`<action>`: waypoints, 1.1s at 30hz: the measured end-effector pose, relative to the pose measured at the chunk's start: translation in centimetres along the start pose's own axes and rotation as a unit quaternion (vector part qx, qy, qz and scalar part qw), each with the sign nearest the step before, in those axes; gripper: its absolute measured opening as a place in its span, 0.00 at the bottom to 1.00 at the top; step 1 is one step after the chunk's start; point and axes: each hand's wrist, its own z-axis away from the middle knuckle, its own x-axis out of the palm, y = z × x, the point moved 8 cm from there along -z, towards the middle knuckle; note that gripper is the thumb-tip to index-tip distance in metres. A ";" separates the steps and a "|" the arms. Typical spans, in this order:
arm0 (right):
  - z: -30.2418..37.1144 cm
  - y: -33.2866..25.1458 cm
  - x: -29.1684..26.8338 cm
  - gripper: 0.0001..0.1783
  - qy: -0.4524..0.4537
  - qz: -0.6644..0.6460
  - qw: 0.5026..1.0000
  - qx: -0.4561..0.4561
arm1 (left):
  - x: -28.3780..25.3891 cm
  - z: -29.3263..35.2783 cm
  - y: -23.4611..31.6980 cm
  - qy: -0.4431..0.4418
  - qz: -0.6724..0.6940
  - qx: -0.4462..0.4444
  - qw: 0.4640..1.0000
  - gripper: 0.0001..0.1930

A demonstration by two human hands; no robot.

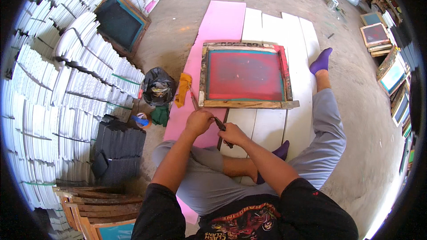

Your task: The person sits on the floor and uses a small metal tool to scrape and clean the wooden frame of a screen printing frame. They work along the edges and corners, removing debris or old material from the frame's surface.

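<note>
My left hand (pixel 199 122) is closed, its fingers pinched near the lower left corner of a wooden screen-printing frame (pixel 247 104). A thin reddish stick-like tool (pixel 194 100) rises just above that hand; whether it is held or lies on the board, I cannot tell. Gripped in my right hand (pixel 233 135) is a dark-handled hand tool (pixel 219 124), its upper end close to my left fingers. Its exact kind is unclear. The frame lies flat, its red-stained mesh (pixel 244 74) edged in teal. Left of it rests a crumpled mustard-yellow cloth (pixel 183 90).
Under the frame are a pink board (pixel 218 22) and white boards (pixel 271 124). Left stand a black plastic bag (pixel 159 86), a tape roll (pixel 142 120), black stacked sheets (pixel 119 151) and tall bundles of white sheets (pixel 33 120). More screens (pixel 376 34) line the right wall.
</note>
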 end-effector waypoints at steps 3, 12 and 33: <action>-2.0 0.0 2.1 0.18 -0.029 0.014 0.998 -0.057 | 0.2 0.9 -2.4 -0.039 -0.037 -0.057 0.997 0.09; -1.4 4.0 0.4 0.19 -0.079 -0.060 0.995 0.033 | 2.4 3.0 -6.6 -0.159 -0.079 -0.218 0.960 0.13; 2.3 4.6 -15.0 0.19 0.094 0.168 0.970 0.151 | 3.4 -3.4 4.2 0.059 -0.104 0.025 0.992 0.18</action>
